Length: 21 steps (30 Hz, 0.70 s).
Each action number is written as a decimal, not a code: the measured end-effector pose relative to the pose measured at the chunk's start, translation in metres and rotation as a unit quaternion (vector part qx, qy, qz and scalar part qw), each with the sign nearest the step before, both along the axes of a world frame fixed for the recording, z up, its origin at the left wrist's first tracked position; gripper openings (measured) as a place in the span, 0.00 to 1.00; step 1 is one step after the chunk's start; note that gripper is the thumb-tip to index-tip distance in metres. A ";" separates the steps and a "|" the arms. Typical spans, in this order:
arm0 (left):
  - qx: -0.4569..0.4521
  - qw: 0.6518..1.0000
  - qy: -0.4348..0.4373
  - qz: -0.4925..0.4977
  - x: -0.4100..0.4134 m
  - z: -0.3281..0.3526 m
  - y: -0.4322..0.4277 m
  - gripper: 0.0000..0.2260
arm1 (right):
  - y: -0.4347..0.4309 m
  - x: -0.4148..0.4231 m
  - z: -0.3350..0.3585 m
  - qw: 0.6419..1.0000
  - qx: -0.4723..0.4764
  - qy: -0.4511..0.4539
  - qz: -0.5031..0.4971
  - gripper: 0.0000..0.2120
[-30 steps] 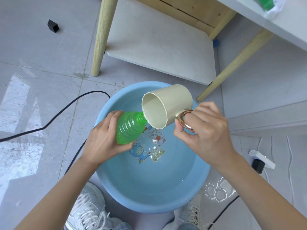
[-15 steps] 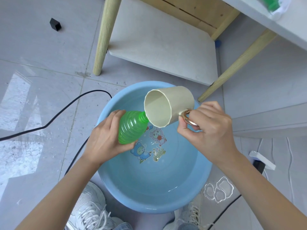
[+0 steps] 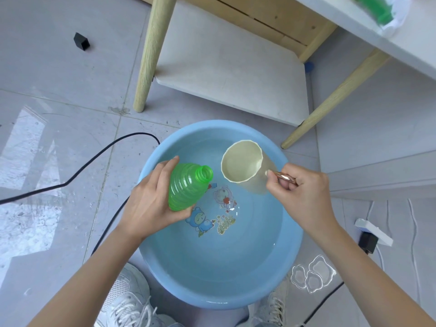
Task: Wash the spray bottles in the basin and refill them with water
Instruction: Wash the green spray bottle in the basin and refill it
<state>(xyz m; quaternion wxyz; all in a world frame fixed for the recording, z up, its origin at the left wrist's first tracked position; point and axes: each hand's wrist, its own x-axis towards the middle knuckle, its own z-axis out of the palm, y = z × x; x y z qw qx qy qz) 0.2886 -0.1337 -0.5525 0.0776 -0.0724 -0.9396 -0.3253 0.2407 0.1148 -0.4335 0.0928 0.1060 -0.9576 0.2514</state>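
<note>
Head view, looking straight down: the blue basin (image 3: 292,246) sits on the tiled floor (image 3: 59,95), shallow water inside and cartoon stickers (image 3: 203,220) showing on its bottom. The left hand (image 3: 148,206) holds the green spray bottle (image 3: 186,187) over the basin's left side, just inside the rim. Its fingers curl round the ribbed body from underneath and the thumb lies along the far side. The bottle is tilted, its open, capless neck pointing toward the basin's far right.

Over that far-right part hangs the cream cup (image 3: 243,166), tipped with its mouth facing the bottle. There is a small gap between cup rim and bottle neck; they do not touch. The right hand (image 3: 304,194) pinches the cup's coppery handle (image 3: 285,177), thumb pressed against curled fingers.

Beyond the basin's far edge stand pale wooden table legs (image 3: 153,53) and a white lower shelf (image 3: 231,64). A black cable (image 3: 94,159) snakes across the floor left of the basin, and a white power strip (image 3: 374,234) lies to its right. White sneakers (image 3: 127,303) show at the basin's near edge.
</note>
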 end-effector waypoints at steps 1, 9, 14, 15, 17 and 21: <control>-0.002 1.000 0.002 -0.002 -0.001 0.000 0.000 0.40 | 0.004 0.000 -0.006 1.000 0.009 -0.008 -0.002 0.19; -0.025 1.000 0.005 -0.008 -0.002 -0.002 0.000 0.37 | 0.019 0.008 -0.047 0.984 0.162 -0.015 0.069 0.13; -0.032 0.999 0.015 -0.014 -0.001 -0.003 0.001 0.36 | 0.022 0.013 -0.068 0.975 0.204 -0.026 0.086 0.12; -0.035 0.999 0.016 -0.016 -0.001 -0.004 0.001 0.35 | 0.022 0.013 -0.071 0.974 0.210 -0.026 0.083 0.14; -0.042 0.999 0.013 -0.017 -0.001 -0.005 0.001 0.35 | 0.022 0.013 -0.075 0.973 0.213 -0.037 0.080 0.19; -0.065 0.998 0.017 -0.018 -0.002 -0.005 0.003 0.34 | 0.019 0.011 -0.078 0.971 0.211 -0.068 0.088 0.26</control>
